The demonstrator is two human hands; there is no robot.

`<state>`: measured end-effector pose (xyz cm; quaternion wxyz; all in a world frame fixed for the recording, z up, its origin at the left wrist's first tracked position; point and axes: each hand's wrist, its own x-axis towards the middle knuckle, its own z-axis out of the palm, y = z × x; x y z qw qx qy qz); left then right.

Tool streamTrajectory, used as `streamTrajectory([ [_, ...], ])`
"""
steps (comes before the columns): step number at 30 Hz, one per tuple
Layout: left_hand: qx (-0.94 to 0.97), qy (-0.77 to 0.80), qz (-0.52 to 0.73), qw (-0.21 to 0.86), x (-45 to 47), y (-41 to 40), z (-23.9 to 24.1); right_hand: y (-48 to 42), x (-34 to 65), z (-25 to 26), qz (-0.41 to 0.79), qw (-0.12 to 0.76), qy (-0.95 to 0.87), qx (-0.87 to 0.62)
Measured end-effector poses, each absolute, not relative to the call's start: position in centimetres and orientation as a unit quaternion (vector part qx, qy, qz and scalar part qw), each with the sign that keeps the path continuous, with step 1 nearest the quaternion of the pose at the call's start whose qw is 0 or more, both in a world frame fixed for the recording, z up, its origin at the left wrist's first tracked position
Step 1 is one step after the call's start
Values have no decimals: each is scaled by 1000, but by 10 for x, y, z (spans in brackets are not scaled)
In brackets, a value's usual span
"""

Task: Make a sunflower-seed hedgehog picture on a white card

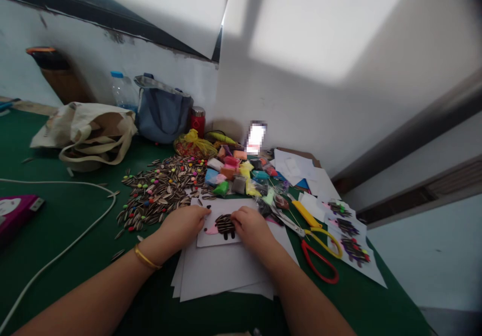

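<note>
We find the seed figure point(225, 225) at lower centre of the frame, well covered with dark striped seeds on a white card point(211, 238), its pink edge still bare. The left hand point(184, 224) presses the card flat, fingers loosely curled; the right hand point(250, 228) pinches at the figure's edge. Loose glossy seeds point(161, 190) heap at centre left; three finished cards point(348, 235) lie at right.

Head view, seemingly tilted, downward, close.

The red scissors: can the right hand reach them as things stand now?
Probably yes. The red scissors lie uncovered just right of the right hand, with only paper between them.
</note>
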<state>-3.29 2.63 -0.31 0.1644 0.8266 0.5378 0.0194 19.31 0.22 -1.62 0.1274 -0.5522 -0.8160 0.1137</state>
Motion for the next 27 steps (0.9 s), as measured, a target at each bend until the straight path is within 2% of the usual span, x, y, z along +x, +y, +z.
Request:
streamTrajectory([
  [6, 825, 540, 18, 166, -32, 25, 0, 2, 191, -16, 115, 130, -814, -555],
  [10, 811, 551, 54, 188, -33, 27, -4, 1, 196, -16, 122, 176, -818, -533],
  [13, 781, 537, 148, 283, -33, 29, -5, -1, 200, -14, 126, 253, -812, -511],
  [16, 672, 504, 241, 487, -28, 25, -3, -5, 200, -10, 138, 341, -793, -485],
  [19, 532, 443, 290, 661, -21, 16, 3, -10, 193, -6, 179, 384, -786, -450],
  [22, 496, 404, 301, 707, -12, 7, 9, -16, 183, -3, 229, 396, -782, -424],
  [27, 548, 399, 271, 683, -4, -1, 14, -21, 173, -3, 282, 404, -766, -413],
])
